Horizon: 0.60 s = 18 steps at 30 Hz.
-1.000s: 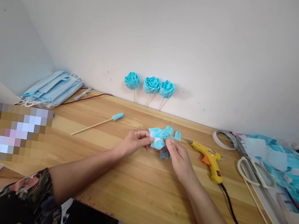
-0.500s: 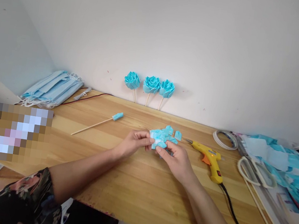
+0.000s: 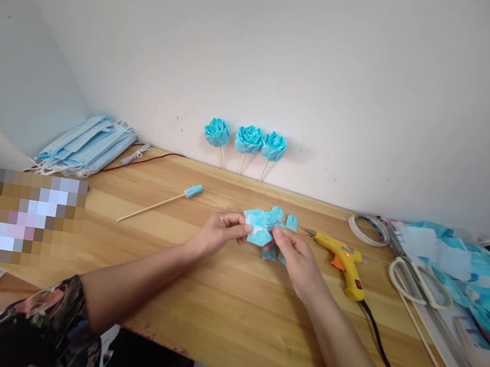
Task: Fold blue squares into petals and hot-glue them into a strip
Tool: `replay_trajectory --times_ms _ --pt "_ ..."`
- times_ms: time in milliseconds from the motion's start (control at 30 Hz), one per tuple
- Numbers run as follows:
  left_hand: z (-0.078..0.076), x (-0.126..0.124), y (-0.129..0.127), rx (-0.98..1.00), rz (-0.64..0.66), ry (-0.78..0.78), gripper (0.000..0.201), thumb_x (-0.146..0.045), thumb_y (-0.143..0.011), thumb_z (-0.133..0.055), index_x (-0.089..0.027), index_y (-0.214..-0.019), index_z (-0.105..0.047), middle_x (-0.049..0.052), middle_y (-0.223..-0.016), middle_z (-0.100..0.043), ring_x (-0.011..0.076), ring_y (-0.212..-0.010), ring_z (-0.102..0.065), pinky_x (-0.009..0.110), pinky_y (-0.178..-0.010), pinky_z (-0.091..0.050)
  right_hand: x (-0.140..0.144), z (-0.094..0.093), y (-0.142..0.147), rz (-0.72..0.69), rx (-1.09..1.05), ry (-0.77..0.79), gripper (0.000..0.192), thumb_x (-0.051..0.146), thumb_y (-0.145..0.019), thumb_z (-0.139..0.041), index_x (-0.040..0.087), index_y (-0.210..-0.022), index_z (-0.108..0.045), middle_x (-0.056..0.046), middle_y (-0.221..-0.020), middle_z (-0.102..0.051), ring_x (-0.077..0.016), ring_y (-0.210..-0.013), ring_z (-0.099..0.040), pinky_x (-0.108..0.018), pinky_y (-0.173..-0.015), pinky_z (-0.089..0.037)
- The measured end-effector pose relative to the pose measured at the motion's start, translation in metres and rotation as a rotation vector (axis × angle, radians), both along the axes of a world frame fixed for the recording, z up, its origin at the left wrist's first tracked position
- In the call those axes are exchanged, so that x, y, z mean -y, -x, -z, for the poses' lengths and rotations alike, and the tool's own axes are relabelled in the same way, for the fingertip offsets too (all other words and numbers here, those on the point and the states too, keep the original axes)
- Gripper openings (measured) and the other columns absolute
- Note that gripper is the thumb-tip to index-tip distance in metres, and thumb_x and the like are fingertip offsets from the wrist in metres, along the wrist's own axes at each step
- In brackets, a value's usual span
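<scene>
Between thumb and fingers, my left hand (image 3: 223, 230) pinches a light-blue fabric petal piece (image 3: 259, 235) with a whitish patch. My right hand (image 3: 296, 258) is closed at the right side of the same piece, thumb and forefinger together on its edge. Several small blue fabric petals (image 3: 292, 222) lie on the table just behind and under the hands. To the left lies a wooden stick (image 3: 149, 207) with a rolled blue fabric tip (image 3: 193, 190). A yellow glue gun (image 3: 343, 262) rests right of my right hand, its nozzle toward the petals.
Three blue fabric roses (image 3: 248, 140) on sticks lean against the wall. Stacked face masks (image 3: 87, 144) lie at the back left. On the right are a tape roll (image 3: 369, 229), scissors (image 3: 421, 283), blue fabric scraps (image 3: 468, 260) and long sticks (image 3: 435, 359). The glue gun's black cord (image 3: 385, 352) runs frontward.
My right hand's thumb and fingertips have shifted slightly right and up along the petal piece. More of the piece and the petals beneath it shows. My left hand stays nearly in place.
</scene>
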<state>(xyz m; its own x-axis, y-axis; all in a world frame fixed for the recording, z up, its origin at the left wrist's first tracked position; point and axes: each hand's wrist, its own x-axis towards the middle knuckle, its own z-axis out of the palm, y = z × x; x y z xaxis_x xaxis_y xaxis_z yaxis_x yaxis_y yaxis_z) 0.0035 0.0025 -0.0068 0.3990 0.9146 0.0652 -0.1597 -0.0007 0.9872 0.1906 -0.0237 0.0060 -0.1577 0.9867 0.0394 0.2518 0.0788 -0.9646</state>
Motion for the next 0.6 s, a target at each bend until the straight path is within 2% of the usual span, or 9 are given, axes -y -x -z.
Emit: replay_trajectory --times_ms 133,233,367,500,600 --pt "-0.001 0.001 -0.001 -0.076 0.037 -0.037 0.037 -0.047 -0.076 -0.066 -0.014 -0.062 -0.059 0.000 -0.062 -0.055 0.0106 -0.063 -0.049 0.024 -0.066 -0.039 0.000 0.001 0.000 0.051 -0.061 0.032 0.034 0.050 -0.081 -0.059 0.018 -0.070 -0.061 0.000 -0.063 -0.053 -0.0137 -0.061 -0.049 -0.025 -0.057 -0.041" --pt "0.001 0.000 -0.001 -0.097 0.031 -0.042 0.044 -0.053 -0.080 -0.058 -0.013 -0.064 -0.061 0.002 -0.065 -0.057 0.0126 -0.067 -0.052 0.026 -0.070 -0.041 0.000 0.002 -0.001 0.057 -0.061 -0.002 0.032 0.047 -0.081 -0.060 0.017 -0.070 -0.061 0.001 -0.063 -0.051 -0.0127 -0.060 -0.047 -0.025 -0.056 -0.040" --pt "0.007 -0.002 -0.003 0.034 0.029 0.092 0.049 -0.057 -0.083 -0.051 -0.011 -0.076 -0.065 0.006 -0.073 -0.062 0.0155 -0.072 -0.056 0.030 -0.075 -0.044 -0.001 0.006 -0.002 0.004 -0.002 -0.028 0.032 0.046 -0.084 -0.056 0.018 -0.072 -0.062 0.000 -0.066 -0.055 -0.0140 -0.063 -0.050 -0.026 -0.059 -0.041" --pt "0.011 -0.003 -0.004 0.170 0.075 0.175 0.036 -0.044 -0.080 -0.064 -0.012 -0.095 -0.068 0.007 -0.085 -0.067 0.0151 -0.076 -0.058 0.030 -0.079 -0.044 -0.001 0.008 -0.001 -0.029 0.103 -0.059 0.033 0.046 -0.087 -0.051 0.019 -0.072 -0.063 -0.001 -0.067 -0.059 -0.0159 -0.064 -0.054 -0.027 -0.061 -0.044" --pt "0.012 -0.004 -0.002 0.167 0.023 0.176 0.031 -0.037 -0.078 -0.067 -0.012 -0.096 -0.070 0.006 -0.085 -0.068 0.0152 -0.076 -0.059 0.030 -0.081 -0.044 0.000 0.002 -0.003 -0.016 0.238 -0.137 0.035 0.044 -0.091 -0.045 0.019 -0.080 -0.067 -0.003 -0.071 -0.065 -0.0172 -0.067 -0.059 -0.028 -0.063 -0.046"
